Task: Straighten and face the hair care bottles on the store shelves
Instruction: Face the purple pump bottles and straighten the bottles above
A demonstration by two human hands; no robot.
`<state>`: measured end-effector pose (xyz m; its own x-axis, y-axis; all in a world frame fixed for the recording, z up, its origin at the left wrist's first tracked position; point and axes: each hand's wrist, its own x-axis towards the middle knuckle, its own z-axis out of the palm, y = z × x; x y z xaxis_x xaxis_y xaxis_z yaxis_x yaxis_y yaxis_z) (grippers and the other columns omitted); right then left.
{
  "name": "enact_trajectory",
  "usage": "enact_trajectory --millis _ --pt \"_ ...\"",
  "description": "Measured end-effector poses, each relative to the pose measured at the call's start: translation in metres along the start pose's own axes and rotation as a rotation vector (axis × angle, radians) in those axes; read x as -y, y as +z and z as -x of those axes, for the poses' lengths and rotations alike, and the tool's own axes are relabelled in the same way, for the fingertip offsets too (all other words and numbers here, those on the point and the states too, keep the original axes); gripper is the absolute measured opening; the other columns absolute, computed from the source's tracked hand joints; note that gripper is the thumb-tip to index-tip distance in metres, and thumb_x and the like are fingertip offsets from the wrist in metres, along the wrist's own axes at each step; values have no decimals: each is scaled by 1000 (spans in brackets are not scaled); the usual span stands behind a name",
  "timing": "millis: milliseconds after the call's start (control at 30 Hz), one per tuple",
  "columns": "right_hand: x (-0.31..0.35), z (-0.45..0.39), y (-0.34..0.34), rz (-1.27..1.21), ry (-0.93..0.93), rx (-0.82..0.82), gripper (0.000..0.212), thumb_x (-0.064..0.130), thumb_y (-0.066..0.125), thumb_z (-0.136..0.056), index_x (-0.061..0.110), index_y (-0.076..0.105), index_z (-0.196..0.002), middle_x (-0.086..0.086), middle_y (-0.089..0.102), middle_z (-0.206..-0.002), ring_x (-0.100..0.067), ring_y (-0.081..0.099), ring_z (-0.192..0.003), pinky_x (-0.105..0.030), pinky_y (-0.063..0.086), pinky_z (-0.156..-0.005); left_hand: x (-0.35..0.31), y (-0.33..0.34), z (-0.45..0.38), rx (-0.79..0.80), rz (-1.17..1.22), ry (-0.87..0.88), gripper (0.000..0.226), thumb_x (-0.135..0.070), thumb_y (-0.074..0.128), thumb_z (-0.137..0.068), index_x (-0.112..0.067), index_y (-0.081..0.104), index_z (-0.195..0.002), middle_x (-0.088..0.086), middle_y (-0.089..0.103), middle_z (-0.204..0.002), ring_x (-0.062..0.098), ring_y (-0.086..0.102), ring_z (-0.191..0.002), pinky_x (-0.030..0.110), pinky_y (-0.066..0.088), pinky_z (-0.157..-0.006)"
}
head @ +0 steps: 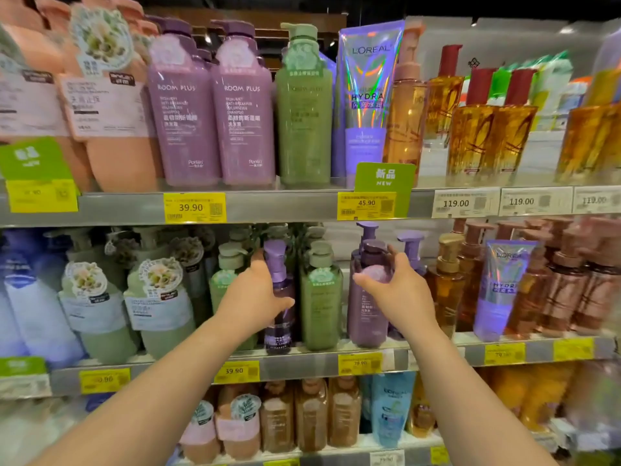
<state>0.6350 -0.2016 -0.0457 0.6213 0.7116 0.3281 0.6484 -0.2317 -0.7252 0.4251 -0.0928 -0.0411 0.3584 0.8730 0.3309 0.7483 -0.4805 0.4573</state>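
On the middle shelf [302, 359], your left hand [255, 294] wraps the slim dark purple pump bottle [280, 317], which stands upright near the front edge, just beside a green pump bottle [321, 304] on its right. Your right hand [400, 290] grips the shoulder of a wider mauve pump bottle [366, 314], upright at the front edge with its label facing partly outward. Behind it stand two lilac pump bottles [411, 250], mostly hidden.

- Our left hand [257, 292] grips a slim dark purple pump bottle [280, 297], just left of the green bottle [321, 297].
- Our right hand [398, 290] clasps a mauve bottle [364, 311], just right of it.
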Motion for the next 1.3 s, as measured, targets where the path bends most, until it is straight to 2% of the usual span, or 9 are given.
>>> enact_trajectory --millis 167,300,567,700,867,933,1067,1200,1300 --pt "4 -3 7 111 -25 -4 80 58 74 -77 30 37 -143 1 65 -124 -31 65 -106 -43 55 -77 -1 -3 10 27 -89 71 63 -50 82 -68 -16 48 -110 3 53 -108 26 60 -95 37 50 -76" --pt "-2 1 7 186 -54 -36 84 60 77 -74 26 39 -141 2 57 -135 -29 65 -109 -38 50 -70 5 -4 22 33 -139 112 51 -53 77 -71 -22 41 -90 -3 39 -98 23 58 -82 31 39 -63" --pt "-9 9 -5 200 -118 13 98 55 82 -71 24 32 -148 2 45 -149 -27 56 -125 -43 52 -88 19 -10 32 -13 6 99 55 -54 79 -65 -26 51 -103 -6 60 -96 18 58 -86 38 53 -72" --pt "-12 5 -12 233 -178 73 95 57 83 -67 25 38 -144 1 45 -136 -27 57 -120 -45 53 -87 17 -12 38 -18 78 114 57 -50 84 -59 -31 54 -104 -10 64 -97 16 61 -87 37 54 -72" --pt "-20 3 -20 197 -234 141 96 58 85 -65 30 35 -142 11 48 -140 -21 59 -118 -39 50 -84 -3 -29 45 -90 187 144 61 -48 87 -57 -33 56 -107 -18 64 -94 9 62 -83 37 54 -72" --pt "-26 7 -22 140 -245 168 92 57 86 -62 40 34 -137 15 57 -131 -20 62 -112 -36 50 -81 -20 -38 51 -88 234 156 61 -46 89 -57 -35 55 -106 -25 62 -90 -2 60 -83 30 53 -71" --pt "-40 14 -23 -126 -231 187 82 48 92 -50 56 40 -114 27 65 -107 -8 66 -98 -38 54 -86 -58 -43 63 -37 265 206 58 -47 90 -55 -52 48 -96 -36 58 -87 -19 55 -81 10 42 -63" --pt "-56 16 -30 -401 -207 148 83 35 98 -45 55 49 -109 28 68 -100 2 66 -95 -37 55 -91 -92 -29 63 -13 259 192 63 -53 88 -56 -48 47 -103 -25 64 -86 -2 60 -71 26 51 -66" --pt "-71 13 -46 -575 -177 51 87 27 100 -41 48 54 -111 20 70 -107 1 67 -97 -42 56 -93 -106 -9 56 -7 269 163 63 -50 88 -58 -43 49 -107 -22 66 -85 0 59 -58 24 46 -56"
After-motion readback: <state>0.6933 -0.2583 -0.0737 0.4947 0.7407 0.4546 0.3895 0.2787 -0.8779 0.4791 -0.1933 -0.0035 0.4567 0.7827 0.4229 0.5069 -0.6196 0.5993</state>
